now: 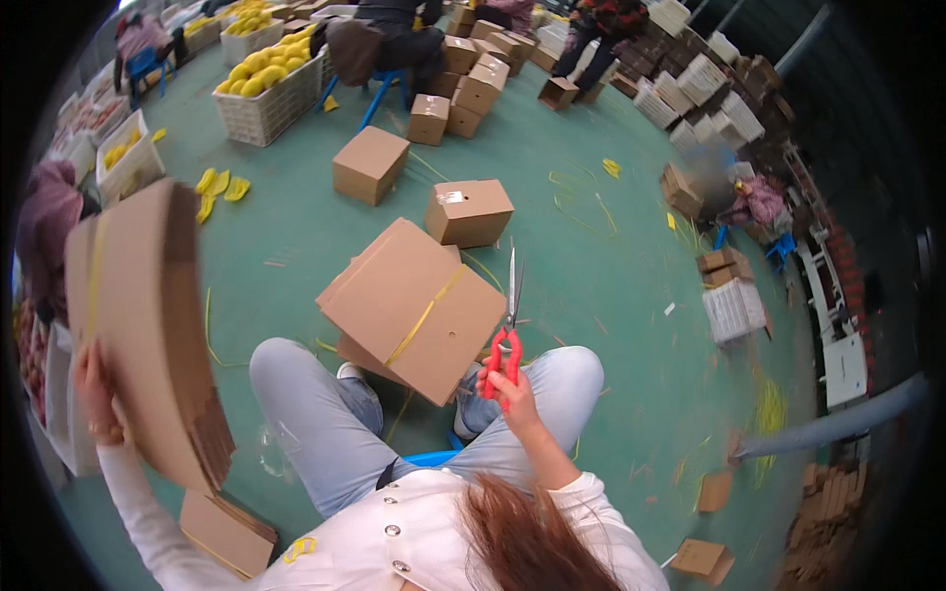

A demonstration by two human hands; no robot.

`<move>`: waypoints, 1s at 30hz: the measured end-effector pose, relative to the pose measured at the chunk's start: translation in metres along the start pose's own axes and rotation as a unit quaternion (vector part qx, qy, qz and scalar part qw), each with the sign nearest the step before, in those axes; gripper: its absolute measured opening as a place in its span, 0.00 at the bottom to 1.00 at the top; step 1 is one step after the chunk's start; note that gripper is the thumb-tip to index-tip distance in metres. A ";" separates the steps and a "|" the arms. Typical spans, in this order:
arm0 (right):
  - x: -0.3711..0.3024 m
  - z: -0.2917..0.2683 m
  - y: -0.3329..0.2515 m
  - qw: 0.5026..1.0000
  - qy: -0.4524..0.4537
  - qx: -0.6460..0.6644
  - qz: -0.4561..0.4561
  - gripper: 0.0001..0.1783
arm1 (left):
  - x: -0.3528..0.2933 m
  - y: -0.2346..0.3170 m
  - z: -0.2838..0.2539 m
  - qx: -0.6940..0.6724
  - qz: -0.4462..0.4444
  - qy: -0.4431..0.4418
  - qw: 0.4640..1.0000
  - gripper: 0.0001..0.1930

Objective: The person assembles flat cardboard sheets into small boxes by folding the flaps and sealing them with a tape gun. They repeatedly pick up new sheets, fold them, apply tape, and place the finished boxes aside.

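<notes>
My left hand (96,389) grips the edge of a thick bundle of flattened cardboard boxes (133,295), which stands tilted at my left with a yellow strap around it. In my right hand (514,399) are scissors (512,340) with red handles; their narrow metal blades point away from me, slightly apart. Between my knees lies another stack of flat cardboard (409,295), bound by a yellow strap (424,320). The scissors are just right of that stack, and their blades touch no strap.
Made-up cartons (470,212) stand on the green floor (552,286) ahead. Beyond is a white crate (271,113) of yellow fruit, with seated people around. More flat cardboard (229,532) lies at my lower left. Cut yellow straps (769,419) and another person's arm (838,424) are at right.
</notes>
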State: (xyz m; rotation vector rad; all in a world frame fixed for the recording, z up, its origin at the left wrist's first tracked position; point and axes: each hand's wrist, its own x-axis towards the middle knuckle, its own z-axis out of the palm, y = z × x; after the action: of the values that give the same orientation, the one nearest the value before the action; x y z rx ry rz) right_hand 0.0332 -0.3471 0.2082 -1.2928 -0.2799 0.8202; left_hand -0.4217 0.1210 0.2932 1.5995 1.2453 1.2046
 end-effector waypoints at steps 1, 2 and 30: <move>-0.003 0.002 0.004 1.000 -0.007 0.014 -0.019 0.20 | 0.012 0.033 0.039 0.023 0.025 -0.047 0.998 0.12; -0.005 0.002 0.007 0.999 -0.010 0.027 -0.038 0.20 | 0.013 0.064 0.092 0.172 0.141 -0.096 0.970 0.14; 0.055 -0.018 0.079 0.971 -0.036 -0.067 0.225 0.19 | -0.173 -0.035 0.475 0.108 0.036 -0.554 0.825 0.11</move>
State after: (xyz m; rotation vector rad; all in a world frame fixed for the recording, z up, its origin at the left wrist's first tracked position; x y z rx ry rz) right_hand 0.0520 -0.3197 0.1166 -1.4814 -0.0976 1.2518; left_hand 0.0146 -0.0478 0.0975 2.0251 0.5294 0.0080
